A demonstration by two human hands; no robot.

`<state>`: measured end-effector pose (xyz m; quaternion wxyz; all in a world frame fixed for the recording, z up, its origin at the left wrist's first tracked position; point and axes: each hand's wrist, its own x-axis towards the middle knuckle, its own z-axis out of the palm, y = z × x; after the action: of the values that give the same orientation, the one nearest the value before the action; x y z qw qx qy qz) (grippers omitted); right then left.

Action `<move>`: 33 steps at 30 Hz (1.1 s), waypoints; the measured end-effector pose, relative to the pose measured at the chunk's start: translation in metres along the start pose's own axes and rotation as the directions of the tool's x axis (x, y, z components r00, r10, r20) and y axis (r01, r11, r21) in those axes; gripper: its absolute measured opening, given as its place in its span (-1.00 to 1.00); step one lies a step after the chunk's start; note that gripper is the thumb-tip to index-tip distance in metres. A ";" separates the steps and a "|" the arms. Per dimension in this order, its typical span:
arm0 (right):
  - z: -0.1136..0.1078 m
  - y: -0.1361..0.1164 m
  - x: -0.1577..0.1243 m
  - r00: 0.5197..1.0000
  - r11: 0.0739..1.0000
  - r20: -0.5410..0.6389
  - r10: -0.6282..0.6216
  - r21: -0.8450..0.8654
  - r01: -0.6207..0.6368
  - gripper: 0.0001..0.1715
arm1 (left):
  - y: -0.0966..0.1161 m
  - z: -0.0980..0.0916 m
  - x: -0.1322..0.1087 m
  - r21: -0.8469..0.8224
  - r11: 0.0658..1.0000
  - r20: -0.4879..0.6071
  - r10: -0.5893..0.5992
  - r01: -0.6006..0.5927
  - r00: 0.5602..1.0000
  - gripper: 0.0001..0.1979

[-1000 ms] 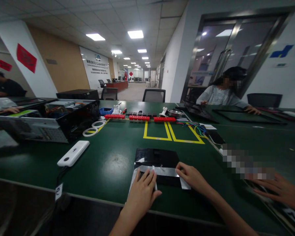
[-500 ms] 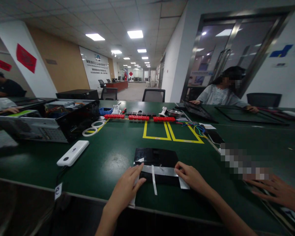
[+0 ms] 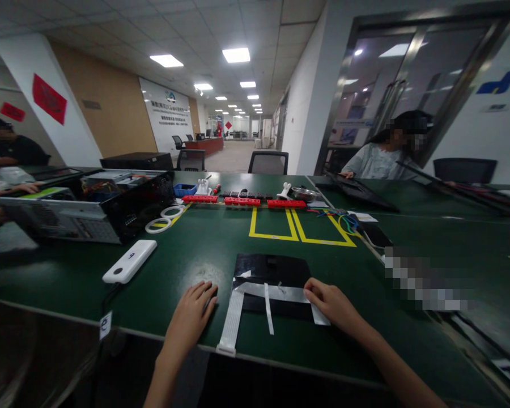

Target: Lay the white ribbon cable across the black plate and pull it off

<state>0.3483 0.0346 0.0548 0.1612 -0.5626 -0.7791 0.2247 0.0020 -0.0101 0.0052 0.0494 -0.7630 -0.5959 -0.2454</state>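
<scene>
A flat black panel (image 3: 276, 266) lies on the green table in front of me. Across it runs a silver-white flat ribbon cable (image 3: 263, 291), its left leg folded toward me with a connector at the table edge and its right end bent down. A thin white strip (image 3: 268, 314) crosses the cable near the middle. My right hand (image 3: 325, 297) has thumb and fingers pinched together at the cable's right fold. My left hand (image 3: 193, 311) rests on the table left of the panel, fingers stretched out and holding nothing.
A white power bank (image 3: 130, 262) with a cord lies to the left. Beyond it are white rings (image 3: 158, 225) and an opened computer case (image 3: 68, 215). Red trays (image 3: 242, 202) and yellow tape outlines (image 3: 276, 237) are ahead. Another person (image 3: 376, 161) sits at the far right.
My left hand has let go of the cable's left side and moved left onto the table. My right hand stays at the fold. A neighbour's hand at the right has left view.
</scene>
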 end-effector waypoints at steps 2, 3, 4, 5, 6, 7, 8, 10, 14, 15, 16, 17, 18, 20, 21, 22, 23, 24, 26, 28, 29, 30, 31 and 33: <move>-0.001 -0.003 -0.001 1.000 1.000 0.006 0.004 -0.003 -0.004 -0.71 | 0.001 -0.001 0.000 0.003 1.000 0.010 -0.004 0.004 1.000 -0.67; -0.002 -0.004 -0.001 1.000 1.000 0.007 0.005 -0.005 -0.004 -0.71 | 0.001 -0.002 0.000 0.002 1.000 0.013 -0.005 0.005 1.000 -0.67; -0.003 -0.005 -0.001 1.000 1.000 0.008 0.005 -0.007 -0.005 -0.71 | 0.001 -0.002 0.000 0.002 1.000 0.016 -0.006 0.006 1.000 -0.68; -0.003 -0.005 -0.001 1.000 1.000 0.010 0.007 -0.009 -0.007 -0.72 | 0.001 -0.002 0.000 0.001 1.000 0.019 -0.005 0.005 1.000 -0.68; -0.003 -0.005 -0.001 1.000 1.000 0.008 0.008 -0.010 -0.008 -0.72 | 0.002 -0.001 0.001 0.000 1.000 0.025 -0.001 0.001 1.000 -0.68; -0.003 -0.005 -0.001 1.000 1.000 0.003 0.008 -0.011 -0.008 -0.72 | 0.003 -0.001 0.002 -0.002 1.000 0.034 0.005 -0.005 0.999 -0.68; -0.003 -0.004 -0.001 1.000 1.000 -0.004 0.004 -0.014 -0.004 -0.73 | 0.004 0.000 0.003 -0.007 1.000 0.048 0.013 -0.013 0.999 -0.68; -0.002 -0.001 0.000 0.999 1.000 -0.030 -0.012 -0.018 0.012 -0.73 | 0.009 0.001 0.005 -0.019 0.999 0.080 0.029 -0.028 0.996 -0.69; 0.000 0.003 0.001 0.997 0.999 -0.069 -0.039 -0.015 0.038 -0.74 | 0.021 0.002 0.011 -0.044 0.999 0.129 0.037 -0.031 0.991 -0.68; 0.000 0.004 0.001 0.996 0.999 -0.076 -0.043 -0.019 0.041 -0.74 | 0.024 0.001 0.012 -0.048 0.998 0.138 0.033 -0.027 0.990 -0.68; 0.001 0.004 0.001 0.995 0.999 -0.083 -0.049 -0.023 0.047 -0.75 | 0.026 0.001 0.012 -0.051 0.998 0.148 0.030 -0.023 0.989 -0.67; 0.001 0.004 0.001 0.994 0.998 -0.090 -0.056 -0.028 0.054 -0.75 | 0.028 0.001 0.013 -0.053 0.998 0.157 0.027 -0.019 0.987 -0.67; 0.001 0.003 0.001 0.993 0.998 -0.098 -0.065 -0.032 0.062 -0.76 | 0.029 0.001 0.013 -0.053 0.998 0.164 0.023 -0.015 0.986 -0.67; 0.000 0.002 0.000 0.991 0.997 -0.110 -0.077 -0.040 0.073 -0.77 | 0.030 0.001 0.012 -0.052 0.999 0.172 0.018 -0.010 0.985 -0.66; 0.000 0.002 -0.001 0.990 0.996 -0.115 -0.079 -0.043 0.075 -0.78 | 0.031 0.001 0.011 -0.050 0.999 0.173 0.015 -0.007 0.985 -0.66; 0.000 0.001 -0.001 0.990 0.996 -0.118 -0.080 -0.046 0.075 -0.78 | 0.031 0.001 0.010 -0.049 0.999 0.172 0.013 -0.004 0.985 -0.66; 0.000 0.001 -0.001 0.989 0.996 -0.122 -0.080 -0.045 0.075 -0.78 | 0.031 0.001 0.009 -0.048 0.999 0.171 0.010 -0.002 0.985 -0.66; -0.001 0.000 -0.002 0.989 0.996 -0.123 -0.080 -0.038 0.076 -0.79 | 0.031 0.001 0.009 -0.049 0.999 0.171 0.009 0.000 0.985 -0.66; -0.001 0.000 -0.002 0.990 0.997 -0.117 -0.076 -0.002 0.076 -0.78 | 0.031 0.000 0.007 -0.059 0.998 0.175 0.009 0.001 0.985 -0.65; -0.001 0.000 -0.002 0.993 0.996 -0.099 -0.066 0.053 0.072 -0.77 | 0.030 0.000 0.007 -0.074 0.997 0.180 0.009 0.004 0.984 -0.65; -0.001 -0.001 -0.002 0.994 0.994 -0.091 -0.062 0.080 0.069 -0.76 | 0.030 -0.001 0.007 -0.080 0.997 0.182 0.009 0.006 0.983 -0.65; -0.001 -0.001 -0.002 0.995 0.993 -0.087 -0.059 0.101 0.067 -0.76 | 0.030 -0.001 0.007 -0.083 0.996 0.183 0.008 0.007 0.983 -0.65; -0.001 -0.001 -0.002 0.995 0.991 -0.085 -0.058 0.118 0.068 -0.77 | 0.030 -0.001 0.007 -0.086 0.996 0.185 0.007 0.009 0.983 -0.65; 0.000 -0.001 -0.002 0.995 0.987 -0.082 -0.059 0.142 0.070 -0.77 | 0.031 -0.002 0.007 -0.092 0.996 0.190 0.006 0.012 0.982 -0.65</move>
<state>0.3485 0.0328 0.0557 0.2390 -0.5324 -0.7716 0.2531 0.0312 -0.0131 0.0163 -0.0436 -0.7835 -0.5870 -0.1990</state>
